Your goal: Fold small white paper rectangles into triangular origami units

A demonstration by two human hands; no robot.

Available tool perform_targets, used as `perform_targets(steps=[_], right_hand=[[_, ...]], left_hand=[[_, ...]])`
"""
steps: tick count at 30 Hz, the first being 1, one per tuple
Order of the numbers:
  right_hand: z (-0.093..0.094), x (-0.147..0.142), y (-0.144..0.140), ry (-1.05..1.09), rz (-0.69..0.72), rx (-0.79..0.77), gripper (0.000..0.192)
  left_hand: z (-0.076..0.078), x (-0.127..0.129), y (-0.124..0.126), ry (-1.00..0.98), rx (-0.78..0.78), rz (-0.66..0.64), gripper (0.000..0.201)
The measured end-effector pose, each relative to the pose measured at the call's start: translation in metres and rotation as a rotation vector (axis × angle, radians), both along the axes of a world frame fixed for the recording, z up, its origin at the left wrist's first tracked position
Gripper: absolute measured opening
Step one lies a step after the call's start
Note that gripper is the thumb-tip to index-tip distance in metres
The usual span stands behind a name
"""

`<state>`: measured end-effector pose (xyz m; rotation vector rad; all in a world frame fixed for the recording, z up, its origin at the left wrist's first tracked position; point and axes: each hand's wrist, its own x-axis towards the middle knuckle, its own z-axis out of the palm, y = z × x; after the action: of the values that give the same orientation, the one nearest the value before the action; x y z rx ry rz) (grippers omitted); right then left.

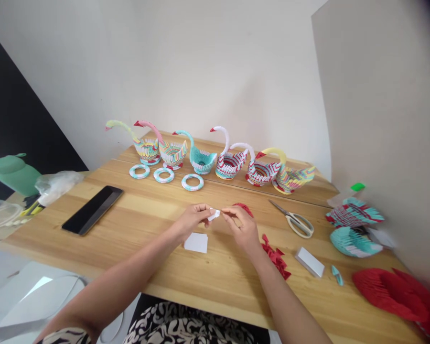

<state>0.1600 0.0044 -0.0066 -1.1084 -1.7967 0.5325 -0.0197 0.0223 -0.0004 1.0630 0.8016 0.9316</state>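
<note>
My left hand (194, 219) is closed, its thumb and fingers pinching a small folded piece of white paper (214, 215). At the paper's right end, the fingertips of my right hand (242, 223) are pinched together and seem to grip its edge. Below my left hand lies a stack of white paper slips (196, 243). Red folded paper pieces (275, 258) are heaped beside my right wrist. A red paper form (244, 208) shows partly behind my right hand.
Several folded-paper swans (202, 161) line the back, with paper rings (192, 182) before them. A phone (93, 210) lies left. Scissors (296, 223), a white paper block (310, 262) and a red paper form (390, 291) are right. A green bottle (16, 174) stands far left.
</note>
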Motion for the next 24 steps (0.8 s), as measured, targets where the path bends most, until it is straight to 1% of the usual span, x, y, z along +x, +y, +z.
perform_targets(steps=[2,4,8,12,15,18,21,24], right_hand=[[0.0013,-0.0004,-0.0005,-0.079,0.059,0.100,0.015],[0.0024,-0.0007,-0.0008,-0.125,0.097,0.159,0.016],[0.0021,0.0021,0.0002,-0.156,0.120,0.210,0.017],[-0.0010,0.0064,0.0026,-0.186,0.148,0.216,0.017],[-0.0016,0.0067,0.0039,-0.193,0.162,0.201,0.016],[0.0003,0.0044,0.0041,-0.162,0.152,0.155,0.016],[0.0008,0.0022,0.0040,-0.092,0.087,0.050,0.014],[-0.0028,0.0014,0.0045,0.003,0.020,-0.070,0.011]], left_hand=[[-0.0021,0.0005,0.0005,-0.022,-0.003,-0.017,0.033],[-0.0031,0.0010,0.0004,-0.021,-0.001,-0.029,0.034],[-0.0025,0.0012,-0.0006,0.006,0.012,-0.054,0.035],[-0.0034,0.0009,0.0000,0.118,0.057,-0.047,0.035],[-0.0038,0.0014,0.0008,0.229,0.131,-0.025,0.033],[-0.0019,0.0021,-0.0006,0.323,0.266,0.005,0.026],[-0.0005,0.0023,-0.0036,0.409,0.385,0.027,0.022],[-0.0021,0.0024,-0.0058,0.459,0.449,0.029,0.021]])
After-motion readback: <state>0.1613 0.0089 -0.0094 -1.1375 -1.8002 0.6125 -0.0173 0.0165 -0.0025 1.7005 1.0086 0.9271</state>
